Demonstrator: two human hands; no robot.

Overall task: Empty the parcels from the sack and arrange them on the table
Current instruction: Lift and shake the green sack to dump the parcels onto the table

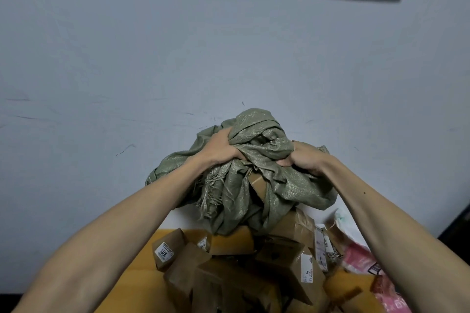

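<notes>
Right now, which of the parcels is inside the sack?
The brown box peeking through the gap in the green sack, under the left hand and right hand that grip the sack; the other parcels lie piled loose below.

Dim, cool light; soft focus; wide-angle bending at edges.

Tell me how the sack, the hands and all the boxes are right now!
sack: bunched up, held above the heap, mouth hanging down.
left hand: grips the sack's cloth.
right hand: grips the sack's cloth.
box in the sack: partly inside, showing at the opening.
cardboard parcels: tumbled in a heap on the table.
pink bags: lying at the heap's right side.
</notes>
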